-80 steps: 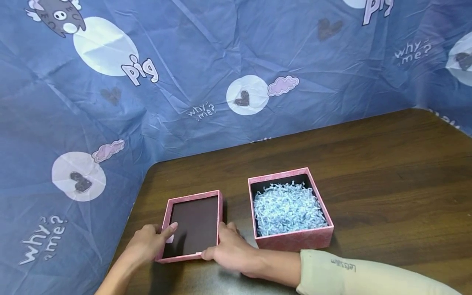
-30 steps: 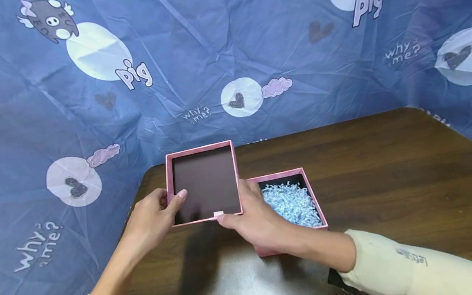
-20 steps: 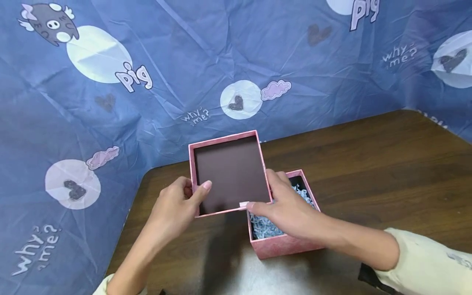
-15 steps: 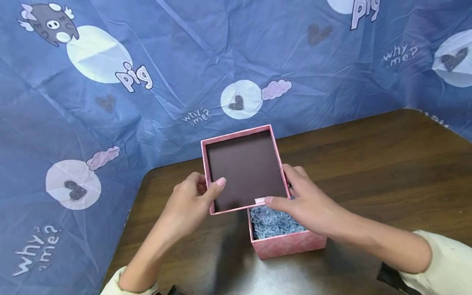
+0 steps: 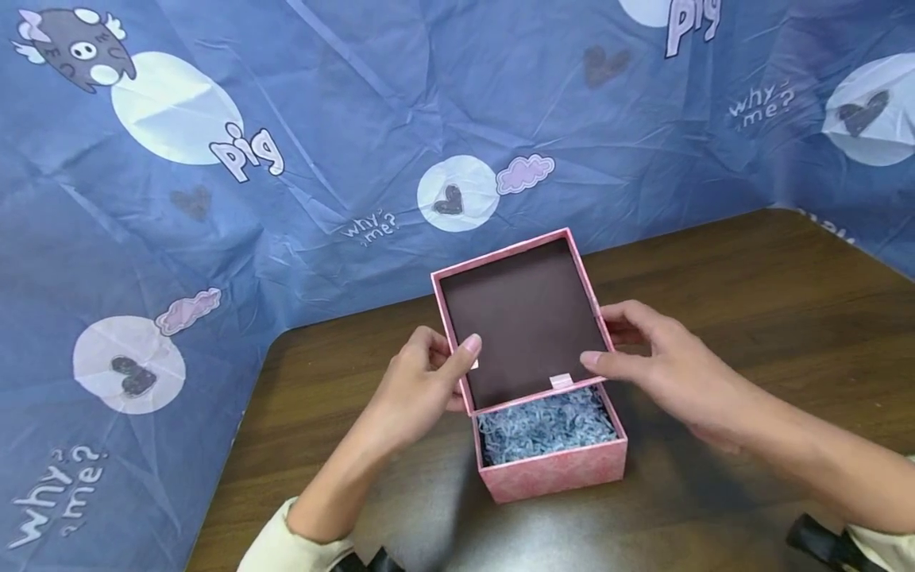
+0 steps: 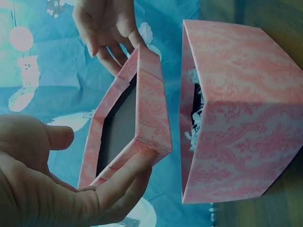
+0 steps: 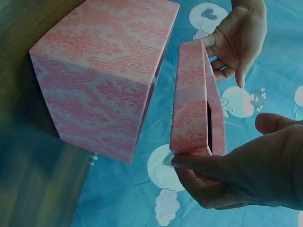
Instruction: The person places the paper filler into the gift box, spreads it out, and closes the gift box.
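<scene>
A pink patterned box lid with a dark inside is held tilted, its inner face toward me. My left hand holds its left side, thumb over the rim and fingers behind. At the lower right corner, my right hand holds it with the thumb in front and fingers at the side. Below and partly covered by the lid stands the pink box, filled with light blue shredded paper. Both wrist views show a gap between the lid and the box.
The box stands on a dark brown wooden table. A wrinkled blue cloth with pig and heart prints hangs behind and to the left. Small white tabs sit at the lid's inner edge. Dark straps show near the wrists.
Both hands have lifted the lid off the table at the left and carried it right, over the box. The lid's shadow now darkens the shredded paper; the box has stayed in place.
</scene>
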### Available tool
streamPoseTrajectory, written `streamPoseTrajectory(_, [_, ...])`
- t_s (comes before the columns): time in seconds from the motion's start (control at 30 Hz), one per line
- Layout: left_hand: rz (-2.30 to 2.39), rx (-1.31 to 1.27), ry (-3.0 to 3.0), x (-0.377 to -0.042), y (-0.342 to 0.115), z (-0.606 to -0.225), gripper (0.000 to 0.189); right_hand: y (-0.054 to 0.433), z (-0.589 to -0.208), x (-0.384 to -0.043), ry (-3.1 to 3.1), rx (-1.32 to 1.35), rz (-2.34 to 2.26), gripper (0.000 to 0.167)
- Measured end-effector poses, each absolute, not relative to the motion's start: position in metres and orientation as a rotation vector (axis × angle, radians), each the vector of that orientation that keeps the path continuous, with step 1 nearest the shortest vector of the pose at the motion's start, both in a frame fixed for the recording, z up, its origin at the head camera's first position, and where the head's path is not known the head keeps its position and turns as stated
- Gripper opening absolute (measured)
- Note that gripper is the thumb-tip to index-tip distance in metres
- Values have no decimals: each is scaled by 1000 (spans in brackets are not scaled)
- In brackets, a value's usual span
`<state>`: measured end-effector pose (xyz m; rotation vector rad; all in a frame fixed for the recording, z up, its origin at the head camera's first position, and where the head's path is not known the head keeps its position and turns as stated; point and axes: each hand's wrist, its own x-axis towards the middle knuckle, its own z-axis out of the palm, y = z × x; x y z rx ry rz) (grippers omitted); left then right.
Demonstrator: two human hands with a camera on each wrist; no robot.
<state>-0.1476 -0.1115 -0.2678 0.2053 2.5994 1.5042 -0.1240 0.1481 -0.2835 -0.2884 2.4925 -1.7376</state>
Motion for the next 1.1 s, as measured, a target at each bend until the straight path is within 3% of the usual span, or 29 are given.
streamPoseTrajectory(0.37, [1834,235,2318,-149,-111,-269,50,161,-299,-138,1854,-213,-2391,16])
streamPoseTrajectory(0.57, [1904,267,2263,-150,-114,-275,79,159,-300,-141,1704,-224,-2530,17])
streamPoseTrajectory(0.73, [1932,262,2231,-150,-115,-278,90,155,-300,-141,1771,-229,-2511,21])
streamPoseTrajectory(1.1, [1934,344,2255,-152,-120,-279,74,157,-303,-143,1916,-152,-2378,30])
